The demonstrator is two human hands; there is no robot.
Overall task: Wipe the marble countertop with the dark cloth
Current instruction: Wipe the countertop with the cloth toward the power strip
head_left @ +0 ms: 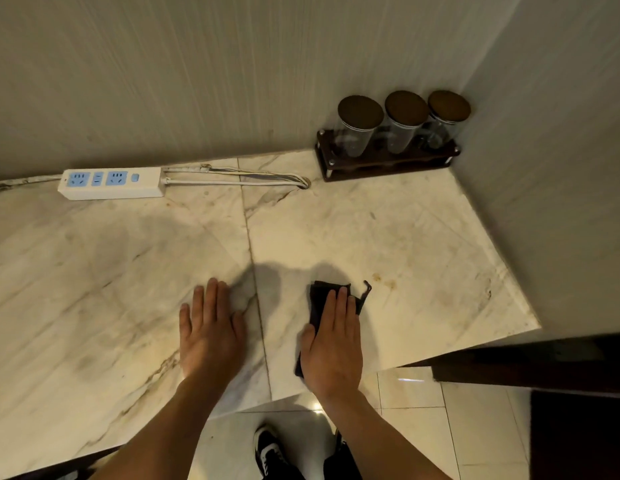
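Near the marble bench's (405, 237) front edge, the dark cloth (320, 299) was pressed flat under the right hand (332, 344) for wiping, its grip splayed, while the left hand (211, 330), equally flat, was braced alongside.

The head-worn camera looks steeply down, close over the marble countertop (370, 237) toward the wall corner.

Two bare forearms reach forward from the bottom edge; the left hand (211, 332) lies flat, palm down, fingers straight and close together, thumb out to the right; the right hand (332, 344) lies flat too, fingers extended and pressed down, wrist straight; the hands sit side by side, apart.
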